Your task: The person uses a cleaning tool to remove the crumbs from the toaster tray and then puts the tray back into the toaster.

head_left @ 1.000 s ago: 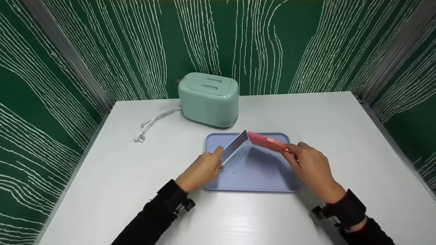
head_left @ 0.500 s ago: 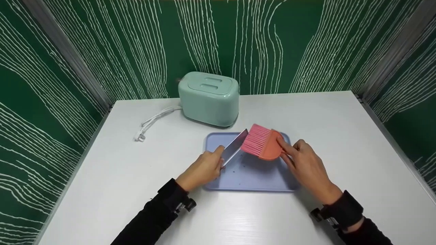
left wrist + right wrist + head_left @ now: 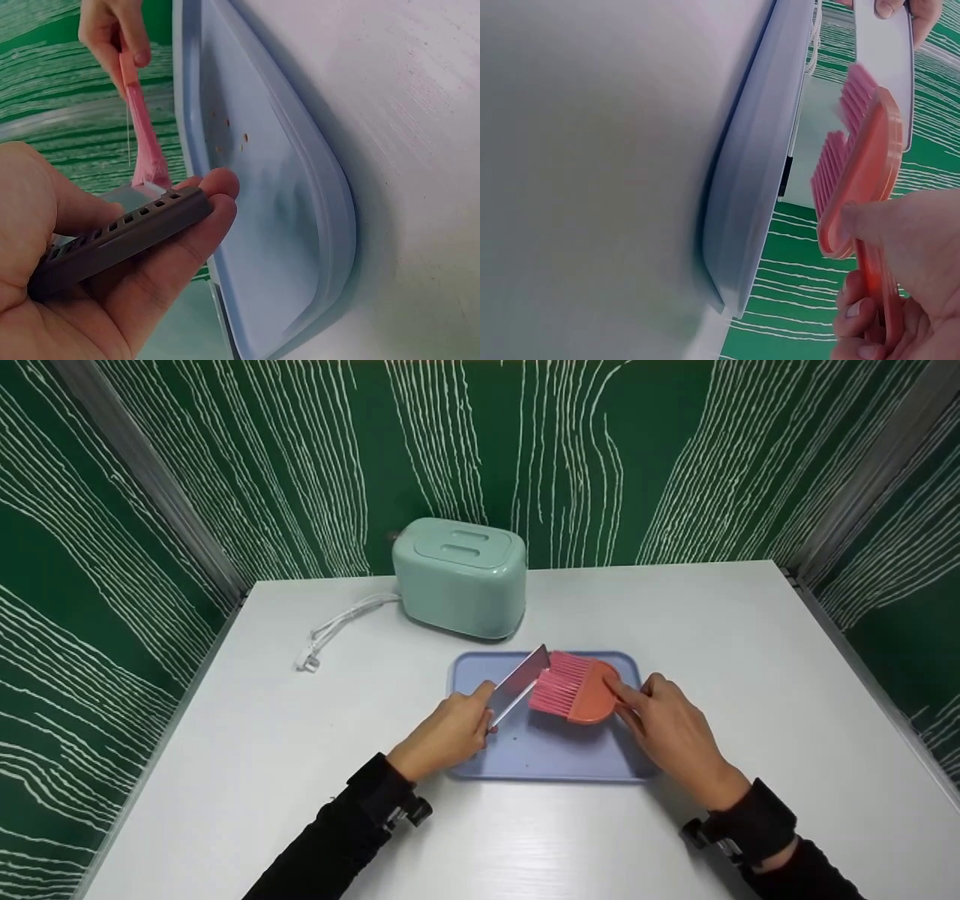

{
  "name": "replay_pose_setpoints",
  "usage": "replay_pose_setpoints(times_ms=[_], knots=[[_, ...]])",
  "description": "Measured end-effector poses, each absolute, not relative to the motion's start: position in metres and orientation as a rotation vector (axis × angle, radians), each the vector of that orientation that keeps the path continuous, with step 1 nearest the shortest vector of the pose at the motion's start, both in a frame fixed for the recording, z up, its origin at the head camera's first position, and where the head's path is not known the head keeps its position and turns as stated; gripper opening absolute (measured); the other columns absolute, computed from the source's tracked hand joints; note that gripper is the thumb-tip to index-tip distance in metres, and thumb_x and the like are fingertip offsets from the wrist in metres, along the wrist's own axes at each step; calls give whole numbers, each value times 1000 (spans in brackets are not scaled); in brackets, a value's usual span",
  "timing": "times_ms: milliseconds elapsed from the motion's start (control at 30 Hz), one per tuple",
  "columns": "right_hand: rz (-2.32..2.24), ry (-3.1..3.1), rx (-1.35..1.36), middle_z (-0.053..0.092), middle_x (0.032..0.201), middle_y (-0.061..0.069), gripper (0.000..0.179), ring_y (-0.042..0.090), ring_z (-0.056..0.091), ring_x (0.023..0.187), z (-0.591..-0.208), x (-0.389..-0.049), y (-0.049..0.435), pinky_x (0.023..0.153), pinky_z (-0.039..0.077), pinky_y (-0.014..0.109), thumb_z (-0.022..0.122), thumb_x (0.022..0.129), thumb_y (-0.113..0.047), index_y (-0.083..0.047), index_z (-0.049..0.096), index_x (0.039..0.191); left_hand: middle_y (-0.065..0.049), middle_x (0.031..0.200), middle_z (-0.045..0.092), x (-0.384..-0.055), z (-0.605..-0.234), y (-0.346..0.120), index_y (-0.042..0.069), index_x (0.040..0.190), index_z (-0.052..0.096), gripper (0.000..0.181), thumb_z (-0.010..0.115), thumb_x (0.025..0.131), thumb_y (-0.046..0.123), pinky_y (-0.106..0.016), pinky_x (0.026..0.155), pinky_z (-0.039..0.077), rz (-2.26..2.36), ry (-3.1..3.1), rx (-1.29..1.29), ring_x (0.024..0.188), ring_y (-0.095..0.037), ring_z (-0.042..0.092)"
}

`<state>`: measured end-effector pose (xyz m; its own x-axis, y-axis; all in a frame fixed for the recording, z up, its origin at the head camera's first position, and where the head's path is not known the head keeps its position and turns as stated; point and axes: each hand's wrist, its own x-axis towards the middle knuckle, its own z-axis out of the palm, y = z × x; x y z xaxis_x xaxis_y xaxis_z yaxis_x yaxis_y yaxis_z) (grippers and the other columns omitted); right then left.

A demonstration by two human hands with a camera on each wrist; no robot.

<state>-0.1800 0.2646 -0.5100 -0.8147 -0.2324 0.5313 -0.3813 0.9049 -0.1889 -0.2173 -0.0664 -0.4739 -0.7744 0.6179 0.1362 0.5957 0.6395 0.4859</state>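
Nearest, at lower centre of the head view, the left hand (image 3: 442, 735) has a firm grip on the metal tray (image 3: 520, 679). The left wrist view shows thumb and fingers about its dark slotted end (image 3: 124, 236). Hand and tray hold virtually the same position and tilt as a second ago.

At right of centre, the right hand (image 3: 679, 731) grips the brush (image 3: 576, 691) by its handle. The change is here: a second ago the brush was edge-on to the head camera; half a second ago its flat face showed. It now sits slightly lower in the frame, with the pink bristles (image 3: 560, 682) over the right-hand edge of the metal tray. They appear to touch it, though the exact contact cannot be confirmed. In my judgement this is a stroke along the metal tray, with the work in progress.

Beneath both, the blue tray (image 3: 585, 757) lies at centre on the worktop (image 3: 720, 622). A few brown specks (image 3: 245, 138) lie on it, judged to be debris; whether their number has grown cannot be determined.

Farther off, at upper centre, the toaster (image 3: 460, 585) stands upright, its white cord (image 3: 349, 619) running to the left; neither has shifted. The green wall (image 3: 547, 450) closes the top of the frame.
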Motion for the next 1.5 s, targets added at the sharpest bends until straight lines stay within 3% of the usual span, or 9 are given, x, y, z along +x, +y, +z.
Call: replay_pose_setpoints(times_ms=[533,1000,1500], knots=[[424,-2489,398,51,81,9,52,16,38,69,-501,-177,266,56,32,26,86,91,-8,-15,73,140,-9,83,77,-218,-475,-67,0,121,55,14,55,108,3,-24,53,45,739,2857,1038,68,-15,70],[374,-2437,401,51,77,11,52,19,39,66,-510,-184,262,53,30,26,89,86,-3,-13,76,135,-8,84,78,-215,-472,-65,1,119,54,12,56,107,2,-23,51,47,753,2854,1044,69,-18,74],[361,-2546,393,49,77,8,50,18,39,65,-496,-176,272,52,28,26,87,88,-7,-15,75,137,-8,84,79,-215,-472,-66,1,121,55,14,57,107,2,-26,55,53,758,2868,1112,72,-22,77]])
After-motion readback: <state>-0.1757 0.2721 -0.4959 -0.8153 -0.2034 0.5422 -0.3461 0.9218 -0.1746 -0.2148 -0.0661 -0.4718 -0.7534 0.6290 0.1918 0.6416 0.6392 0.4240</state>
